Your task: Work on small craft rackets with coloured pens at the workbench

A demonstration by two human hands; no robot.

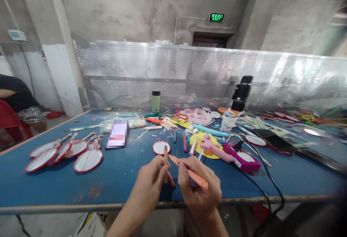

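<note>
My left hand (152, 179) is closed around a flat wooden stick (166, 157), which stands up from the fingers and has a greyish tip. Behind that stick is a small round white disc with a red rim (159, 147); whether the two are joined I cannot tell. My right hand (201, 184) grips an orange marker (197, 179) like a pen, its narrow end pointing toward the stick. To the right of the disc, a pink glue gun (214, 149) rests partly over a yellow round piece (202, 140).
Red-rimmed discs on sticks (88, 160) lie at the left, near a phone (118, 134). Loose sticks, markers and scissors clutter the middle. A white cup (229, 122), purple box (245, 157), black cable (267, 164) and dark bottle (242, 94) are at the right. A person (16, 96) sits far left.
</note>
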